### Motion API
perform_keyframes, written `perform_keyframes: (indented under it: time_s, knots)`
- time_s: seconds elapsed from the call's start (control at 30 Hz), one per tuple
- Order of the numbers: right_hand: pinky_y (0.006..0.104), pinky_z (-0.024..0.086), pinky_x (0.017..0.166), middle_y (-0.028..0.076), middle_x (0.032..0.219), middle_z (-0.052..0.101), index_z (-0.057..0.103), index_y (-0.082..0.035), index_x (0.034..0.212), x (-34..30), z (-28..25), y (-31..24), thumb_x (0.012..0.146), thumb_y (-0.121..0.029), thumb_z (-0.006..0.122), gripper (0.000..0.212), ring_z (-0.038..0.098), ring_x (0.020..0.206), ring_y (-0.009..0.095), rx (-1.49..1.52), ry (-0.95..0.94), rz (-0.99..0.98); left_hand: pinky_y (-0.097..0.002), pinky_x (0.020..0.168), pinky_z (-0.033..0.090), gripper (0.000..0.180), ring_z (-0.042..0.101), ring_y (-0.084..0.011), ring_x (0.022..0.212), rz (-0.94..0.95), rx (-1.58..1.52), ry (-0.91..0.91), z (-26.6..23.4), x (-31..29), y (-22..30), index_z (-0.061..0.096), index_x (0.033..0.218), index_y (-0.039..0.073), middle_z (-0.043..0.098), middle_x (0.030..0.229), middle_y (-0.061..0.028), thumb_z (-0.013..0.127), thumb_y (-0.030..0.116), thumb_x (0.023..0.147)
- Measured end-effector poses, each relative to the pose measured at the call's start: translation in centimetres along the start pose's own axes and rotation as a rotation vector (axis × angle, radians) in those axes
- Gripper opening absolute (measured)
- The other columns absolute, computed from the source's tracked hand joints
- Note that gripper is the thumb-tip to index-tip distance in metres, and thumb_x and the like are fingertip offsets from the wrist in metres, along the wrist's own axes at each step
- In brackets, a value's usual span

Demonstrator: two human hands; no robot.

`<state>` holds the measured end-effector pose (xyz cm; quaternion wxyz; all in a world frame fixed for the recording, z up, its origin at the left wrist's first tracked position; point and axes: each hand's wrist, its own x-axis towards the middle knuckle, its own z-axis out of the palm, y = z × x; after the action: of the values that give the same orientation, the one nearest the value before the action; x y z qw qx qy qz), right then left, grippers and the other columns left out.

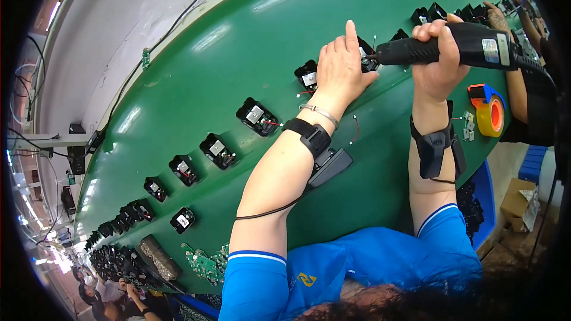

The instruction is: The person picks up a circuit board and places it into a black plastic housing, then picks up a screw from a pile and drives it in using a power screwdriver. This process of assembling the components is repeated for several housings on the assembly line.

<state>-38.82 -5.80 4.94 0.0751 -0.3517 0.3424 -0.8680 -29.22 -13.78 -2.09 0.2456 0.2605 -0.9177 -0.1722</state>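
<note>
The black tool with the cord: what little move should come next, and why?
Maybe press the black tool gently toward the black housing, because its tip is right there, the right hand grips it, and the left hand is close beside that housing.

You have no legible wording anywhere in view, only labels and marks. On the black power tool (473, 43) in your right hand (439, 62), a pale label (491, 50) sits on the rear part of the body, toward the cord; its printing is too small to make out. Your blue shirt (369, 255) carries a yellow emblem (306, 279) on the front, an angular figure in which you can read no letters. Below the row on your left, a black housing (175, 223) shows a pale square (185, 219) with a dark mark; whether that square is a label, you cannot tell.
</note>
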Motion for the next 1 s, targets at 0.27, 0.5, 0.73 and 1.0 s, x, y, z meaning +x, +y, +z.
perform_keyframes:
  time_s: [0.27, 0.5, 0.73, 1.0]
  knots:
    - [0.0322, 0.04, 0.062, 0.007, 0.068, 0.048, 0.044, 0.0, 0.097, 0.2, -0.8, 1.8, 0.075, -0.007, 0.048, 0.023, 0.047, 0.061, 0.017, -0.016, 0.031, 0.001, -0.0353, 0.077, 0.039, 0.095, 0.049, -0.0305, 0.086, 0.04, -0.1, -0.007, 0.1, 0.0, -0.9, 0.015, 0.123, -0.007, 0.05, 0.094, -0.0195, 0.073, 0.022, 0.053]
    - [0.0316, 0.04, 0.062, 0.006, 0.068, 0.049, 0.044, -0.001, 0.094, 0.8, -1.6, 2.2, 0.075, -0.008, 0.049, 0.021, 0.047, 0.061, 0.016, 0.003, 0.054, 0.026, -0.0365, 0.079, 0.04, 0.098, 0.049, -0.0328, 0.089, 0.078, -0.167, -0.023, 0.0, 0.1, -1.0, 0.012, 0.124, -0.005, 0.05, 0.098, -0.0204, 0.074, 0.015, 0.05]
    - [0.0319, 0.04, 0.062, 0.006, 0.067, 0.049, 0.045, -0.001, 0.093, 0.8, -1.8, 2.5, 0.075, -0.008, 0.049, 0.02, 0.047, 0.061, 0.017, 0.035, 0.077, 0.057, -0.0373, 0.08, 0.04, 0.1, 0.049, -0.0349, 0.093, 0.049, -0.206, -0.068, -0.2, 0.0, -1.0, 0.01, 0.125, -0.003, 0.049, 0.101, -0.0214, 0.074, 0.013, 0.05]
    - [0.0324, 0.041, 0.062, 0.007, 0.067, 0.049, 0.045, 0.0, 0.094, 0.9, -2.0, 2.8, 0.074, -0.007, 0.049, 0.022, 0.047, 0.061, 0.017, 0.023, 0.059, 0.053, -0.0372, 0.081, 0.039, 0.1, 0.049, -0.0339, 0.092, 0.064, -0.188, -0.069, -0.2, 0.2, -0.9, 0.011, 0.126, -0.003, 0.049, 0.102, -0.0208, 0.074, 0.014, 0.05]
